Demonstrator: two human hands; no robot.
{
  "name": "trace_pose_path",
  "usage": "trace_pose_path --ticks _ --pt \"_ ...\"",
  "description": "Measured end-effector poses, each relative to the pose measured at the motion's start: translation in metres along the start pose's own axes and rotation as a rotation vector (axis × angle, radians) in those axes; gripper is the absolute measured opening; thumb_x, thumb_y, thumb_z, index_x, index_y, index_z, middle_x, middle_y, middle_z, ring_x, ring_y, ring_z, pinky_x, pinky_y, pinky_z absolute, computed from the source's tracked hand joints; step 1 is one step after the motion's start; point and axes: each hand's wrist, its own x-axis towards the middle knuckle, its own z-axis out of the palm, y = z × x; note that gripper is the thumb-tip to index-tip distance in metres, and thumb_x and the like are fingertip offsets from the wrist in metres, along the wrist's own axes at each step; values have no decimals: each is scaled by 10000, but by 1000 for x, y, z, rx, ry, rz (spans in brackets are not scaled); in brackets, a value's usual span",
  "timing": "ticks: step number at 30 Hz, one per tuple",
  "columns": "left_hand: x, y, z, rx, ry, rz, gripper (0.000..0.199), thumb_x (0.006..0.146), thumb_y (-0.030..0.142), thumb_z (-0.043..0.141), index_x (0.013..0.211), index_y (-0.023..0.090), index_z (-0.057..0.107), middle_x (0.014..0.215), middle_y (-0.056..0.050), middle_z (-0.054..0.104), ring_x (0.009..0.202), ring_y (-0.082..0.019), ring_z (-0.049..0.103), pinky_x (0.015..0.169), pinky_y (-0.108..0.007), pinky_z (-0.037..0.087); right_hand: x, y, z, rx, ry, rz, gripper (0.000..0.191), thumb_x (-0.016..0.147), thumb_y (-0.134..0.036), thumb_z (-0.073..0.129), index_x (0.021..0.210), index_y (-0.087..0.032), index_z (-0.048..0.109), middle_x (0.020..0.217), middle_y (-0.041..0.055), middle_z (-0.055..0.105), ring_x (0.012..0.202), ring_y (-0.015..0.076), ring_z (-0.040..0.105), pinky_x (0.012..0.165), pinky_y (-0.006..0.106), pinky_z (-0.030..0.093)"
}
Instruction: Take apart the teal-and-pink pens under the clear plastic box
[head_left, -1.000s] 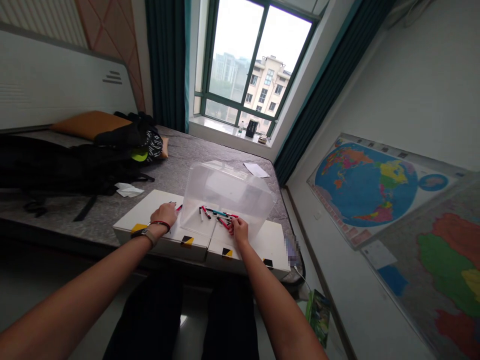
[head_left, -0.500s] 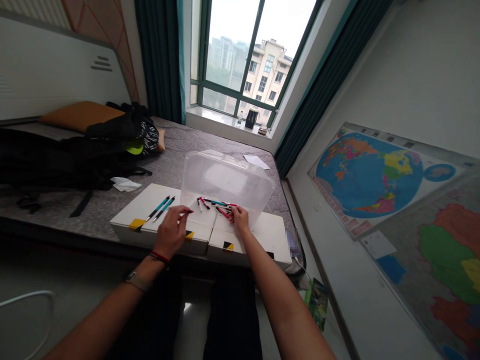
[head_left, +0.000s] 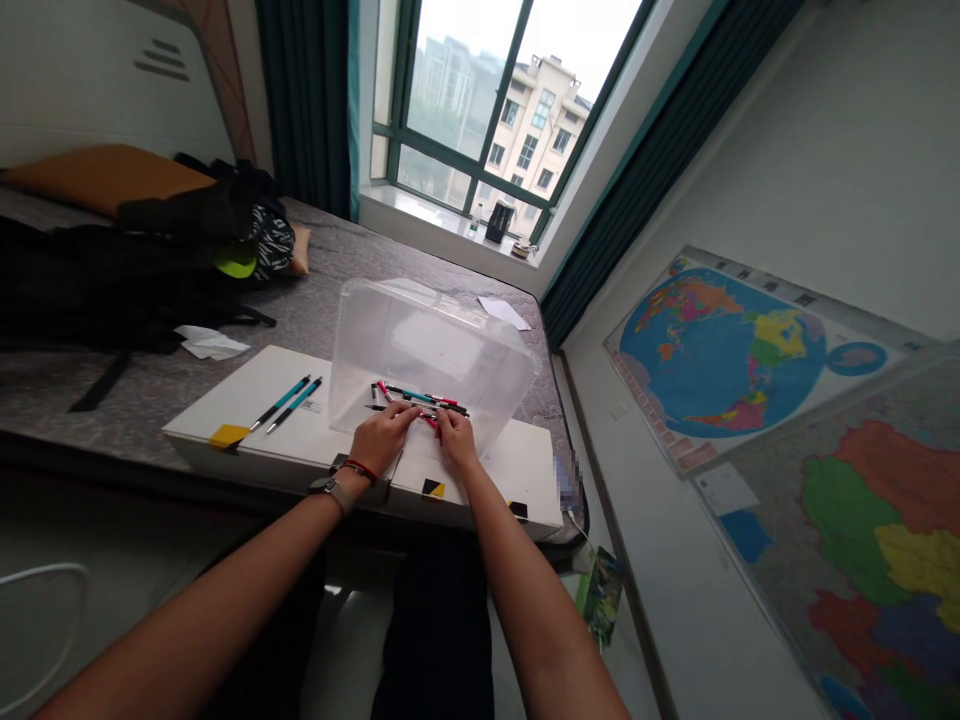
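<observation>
My left hand [head_left: 386,437] and my right hand [head_left: 455,440] are close together at the mouth of a clear plastic bin [head_left: 349,330] lying on its side. Both have their fingers pinched. Between the fingertips shows a small red-and-black pen part [head_left: 430,419], partly hidden by the fingers. Just behind them, inside the bin, lie several pens and pen parts in red, black, white and teal, among them a teal pen [head_left: 409,393]. Two blue pens [head_left: 289,402] rest side by side on the left white box [head_left: 247,385].
The right white box [head_left: 517,465] adjoins the left one, both on a grey bed [head_left: 315,330]. Black bags [head_left: 97,290] and a crumpled tissue [head_left: 212,343] lie to the left. White paper [head_left: 504,313] lies behind the bin. A world map [head_left: 720,350] hangs on the right wall.
My left hand has moved right, carrying the small red-and-black piece over to my right hand. My right hand has shifted only slightly. The whole view has turned a little.
</observation>
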Motion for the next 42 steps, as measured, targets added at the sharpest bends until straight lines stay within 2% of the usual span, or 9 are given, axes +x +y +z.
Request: trace_pose_path --ticks 5,12,17,21,25,28,31,34,42 --pt "-2 3 -1 42 -49 64 371 998 282 372 1276 318 614 1246 -54 638 874 -191 661 638 -276 452 0 3 2 -62 -53 -5 534 956 -572 437 589 -204 556 539 -23 537 556 134 501 598 245 384" --pt "0 10 0 55 -102 -2 384 1008 410 359 1271 230 573 1221 -108 638 823 -205 667 591 -276 432 7 12 0 28 -46 111 541 922 -639 439 621 -206 560 541 -31 526 550 130 480 554 228 385" --pt "-2 9 -4 56 -109 30 340 999 274 347 1220 232 603 1263 -118 603 832 -202 663 649 -294 480 8 9 0 88 -23 153 573 917 -652 435 577 -203 538 507 -30 495 509 121 451 522 227 364" --pt "-4 5 -4 36 -28 150 382 969 173 350 1216 231 636 1349 -134 523 975 -206 641 816 -321 522 7 6 -1 142 -7 177 613 903 -685 427 542 -201 534 475 -29 480 475 114 438 519 234 363" --pt "-5 2 3 -6 16 199 424 990 213 353 1346 251 579 1260 -131 574 1013 -207 632 857 -308 516 8 7 -2 186 27 190 622 892 -707 421 550 -201 537 485 -25 498 472 112 440 522 237 365" --pt "-5 2 8 -41 -46 222 478 1010 317 377 1479 249 439 1181 -107 649 967 -202 657 809 -278 508 9 8 -3 220 25 193 604 898 -694 427 572 -199 541 500 -23 513 473 112 444 521 241 368" --pt "-4 3 9 -59 -104 188 552 1010 385 396 1533 217 344 1110 -92 701 900 -196 678 755 -260 495 9 8 -2 240 -5 202 597 910 -674 432 561 -199 529 492 -23 498 464 112 433 511 247 360" --pt "-3 5 7 -32 -108 149 553 1014 392 380 1536 214 339 1176 -107 697 926 -212 682 734 -267 485 8 5 -2 243 -46 193 606 919 -661 434 533 -201 512 472 -22 475 459 111 418 505 247 355" --pt "2 10 -3 94 -185 15 438 1024 337 313 1397 249 525 977 -104 734 849 -200 689 688 -252 462 6 -2 -3 187 -127 130 654 880 -733 436 503 -204 512 463 -24 477 474 110 421 514 235 332"
